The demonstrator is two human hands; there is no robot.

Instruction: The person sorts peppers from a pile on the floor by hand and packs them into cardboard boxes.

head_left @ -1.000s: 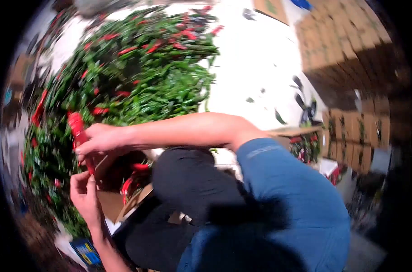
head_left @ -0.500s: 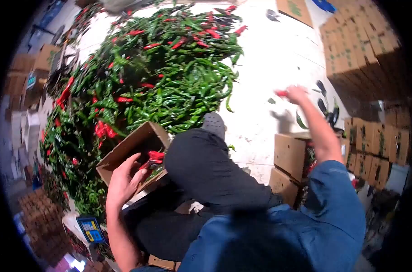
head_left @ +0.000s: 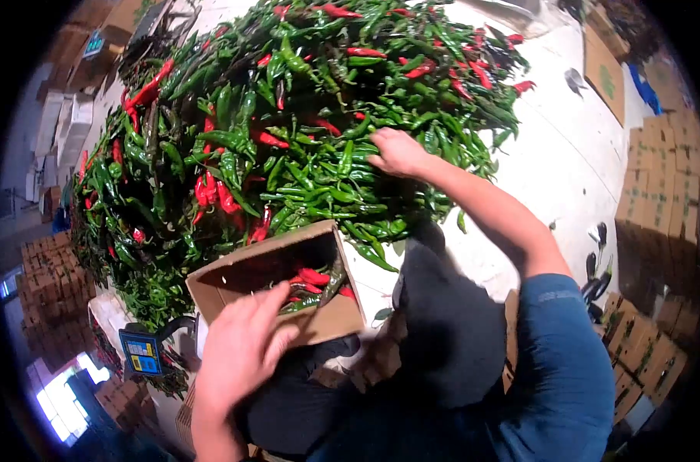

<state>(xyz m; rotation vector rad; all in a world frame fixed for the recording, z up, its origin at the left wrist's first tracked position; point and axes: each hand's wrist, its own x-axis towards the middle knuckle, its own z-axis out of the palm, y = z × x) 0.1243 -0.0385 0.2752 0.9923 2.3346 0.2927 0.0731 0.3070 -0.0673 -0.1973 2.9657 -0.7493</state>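
One heap of slender green and red peppers (head_left: 311, 185): could slide if tugged.
Open-topped brown cardboard box (head_left: 334, 320): just beside heap; might tip if knocked.
Left hand (head_left: 244, 348): loosely open, seemingly empty.
Right hand (head_left: 400, 153): curled over heap, hold hidden.

Right hand (head_left: 398, 152): upper centre, fingertips small against the green peppers; a grip on one cannot be told.
Left hand (head_left: 238, 350): lower left of centre, palm turned out of sight; contact with the rim unclear.
Open box (head_left: 336, 322): near left corner behind that hand, inside partly in shadow.
Pepper heap (head_left: 311, 185): cut by the top edge.
Blue panel (head_left: 142, 353): lower left, markings too small to read.
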